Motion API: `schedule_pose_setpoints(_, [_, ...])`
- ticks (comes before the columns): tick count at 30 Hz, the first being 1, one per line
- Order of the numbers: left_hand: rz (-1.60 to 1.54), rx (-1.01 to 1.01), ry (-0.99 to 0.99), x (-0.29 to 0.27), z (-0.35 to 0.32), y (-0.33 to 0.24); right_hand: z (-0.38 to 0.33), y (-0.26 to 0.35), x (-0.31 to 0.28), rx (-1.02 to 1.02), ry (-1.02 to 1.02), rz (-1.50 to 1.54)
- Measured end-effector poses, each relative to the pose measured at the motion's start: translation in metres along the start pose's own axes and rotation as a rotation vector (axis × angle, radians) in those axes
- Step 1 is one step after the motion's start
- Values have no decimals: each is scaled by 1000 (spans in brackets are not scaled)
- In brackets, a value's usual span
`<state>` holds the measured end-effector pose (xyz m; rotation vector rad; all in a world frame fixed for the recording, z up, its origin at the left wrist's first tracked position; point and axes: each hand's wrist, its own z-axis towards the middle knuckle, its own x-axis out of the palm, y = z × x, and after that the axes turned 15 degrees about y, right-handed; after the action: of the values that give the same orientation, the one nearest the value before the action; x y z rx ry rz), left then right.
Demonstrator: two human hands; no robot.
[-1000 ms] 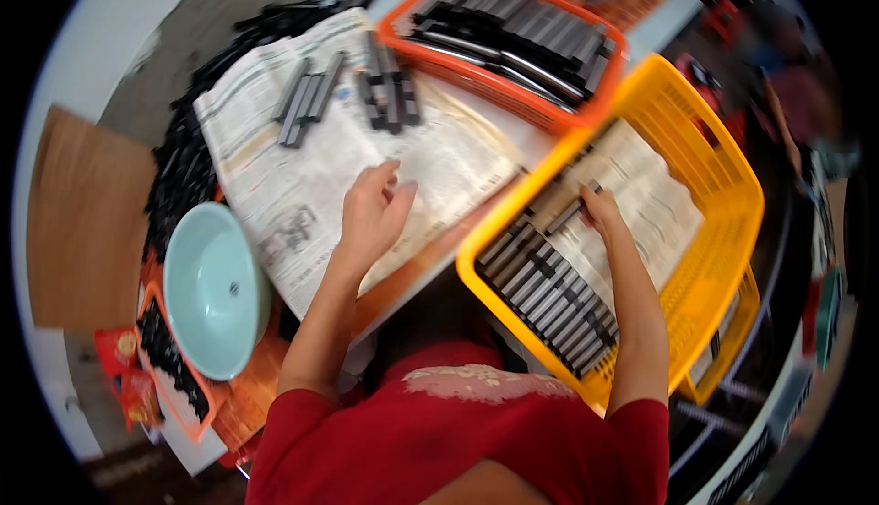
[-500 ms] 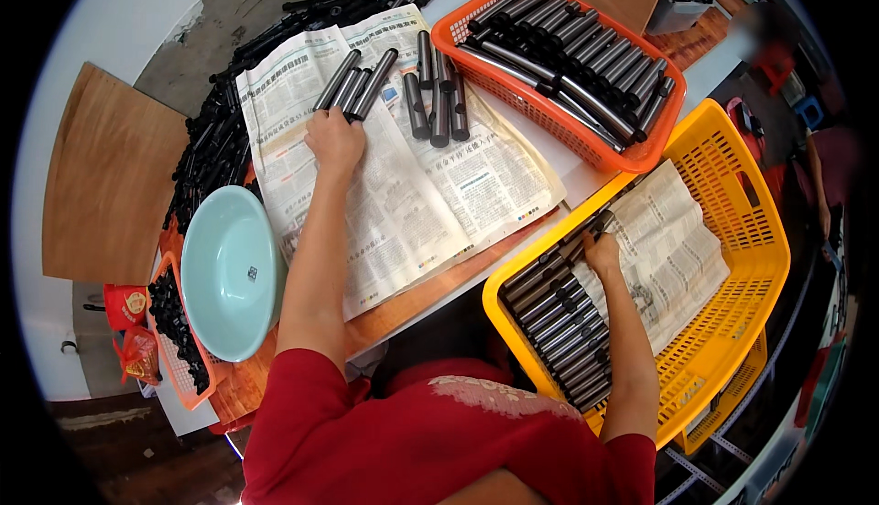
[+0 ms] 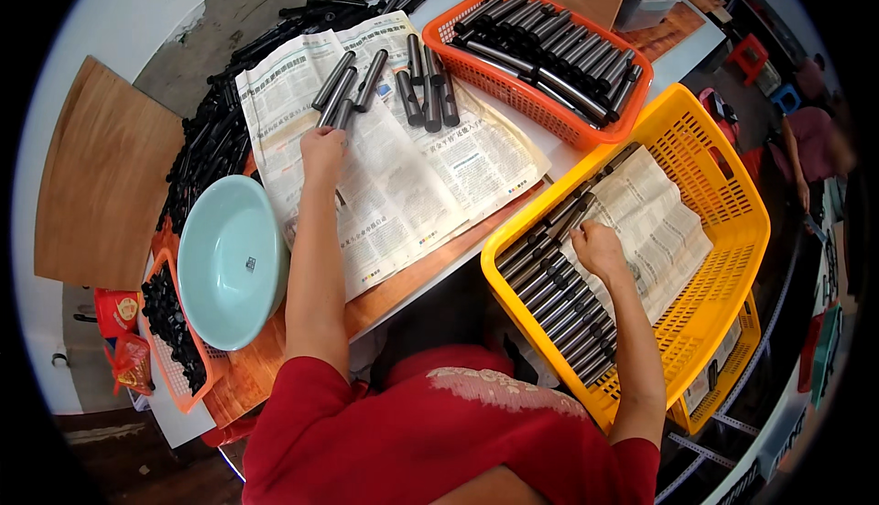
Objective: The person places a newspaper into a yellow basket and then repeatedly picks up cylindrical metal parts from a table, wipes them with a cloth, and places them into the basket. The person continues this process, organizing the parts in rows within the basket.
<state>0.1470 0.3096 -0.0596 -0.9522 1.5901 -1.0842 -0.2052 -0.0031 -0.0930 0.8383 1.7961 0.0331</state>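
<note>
My left hand (image 3: 323, 152) is closed on the near ends of dark metal rods (image 3: 336, 105) lying over the spread newspaper (image 3: 385, 189). Two more rods (image 3: 371, 79) lie loose just beyond its fingers, and several others are grouped to their right. Inside the yellow basket (image 3: 746, 221), my right hand (image 3: 600, 250) has curled fingers at the edge of a folded newspaper (image 3: 655, 226), beside a row of rods (image 3: 558, 290). Whether those fingers grip a rod or the paper is hidden.
An orange basket (image 3: 632, 125) full of rods stands at the back right. To the left are a pale blue basin (image 3: 229, 267), a basket of small black parts (image 3: 169, 322) and a heap of black parts (image 3: 206, 152). Another person (image 3: 815, 148) is at the far right.
My left hand has drawn slightly nearer, and the rods by it have spread apart. My right hand has shifted down and left from a rod's end, which now lies lower among the others.
</note>
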Motion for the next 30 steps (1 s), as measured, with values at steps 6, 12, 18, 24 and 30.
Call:
schedule_pose_setpoints(6, [-1149, 16, 648, 13, -100, -12, -51, 56, -30, -362, -364, 194])
schedule_pose_setpoints(12, [-1277, 52, 1111, 56, -184, -21, -91, 120, -22, -765, -491, 54])
schedule_pose_setpoints(18, [-1202, -50, 1166, 83, -231, -37, -119, 150, -16, -877, -708, -139])
schedule_pose_setpoints(24, [-1195, -260, 1105, 91, -264, -41, -126, 141, -12, -760, -790, -294])
schedule_pose_setpoints(30, [-1271, -442, 1052, 97, -277, -37, -137, 135, -10, -755, -756, -270])
